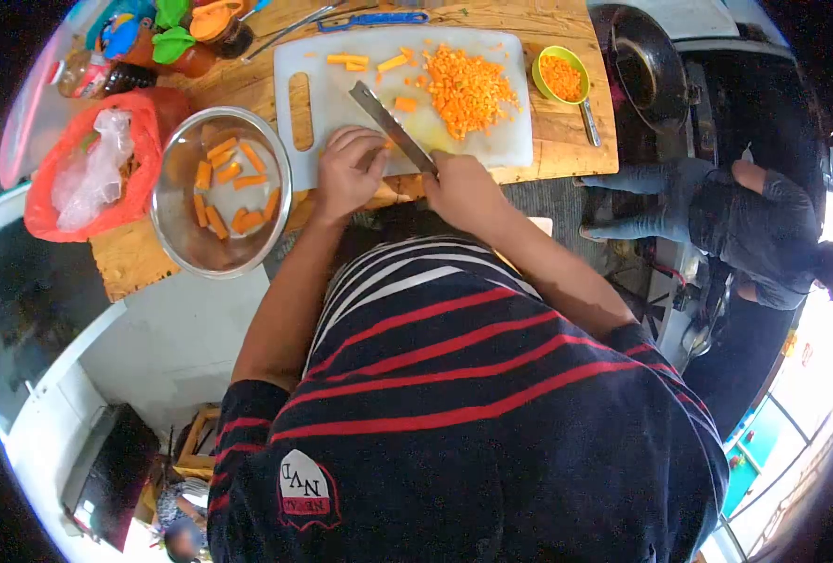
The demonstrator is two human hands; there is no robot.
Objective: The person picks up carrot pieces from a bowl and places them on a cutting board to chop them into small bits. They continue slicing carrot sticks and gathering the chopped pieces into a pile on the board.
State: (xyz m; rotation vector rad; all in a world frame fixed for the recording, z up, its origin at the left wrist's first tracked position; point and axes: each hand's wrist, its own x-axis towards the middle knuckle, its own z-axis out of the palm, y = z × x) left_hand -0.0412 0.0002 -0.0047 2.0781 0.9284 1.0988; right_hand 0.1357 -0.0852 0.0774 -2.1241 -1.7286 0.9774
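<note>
My right hand [468,192] is wrapped round the handle of a knife [390,125], whose blade slants up and left over the white cutting board [313,80]. To the left of the blade, my left hand [351,174] rests at the board's near edge, its fingers curled over a carrot piece [387,144] that is mostly hidden. A heap of diced carrot [468,92] covers the right part of the board. Several carrot sticks [348,61] lie toward its far side, and a short carrot chunk [405,104] sits just beyond the blade.
Left of the board stands a steel bowl [280,141] with several carrot sticks. A green bowl [582,70] of diced carrot and a small knife [590,124] are at the right. A red plastic bag [46,202], bottles [107,80] and a blue-handled tool [374,19] surround them. Another person [717,211] stands right.
</note>
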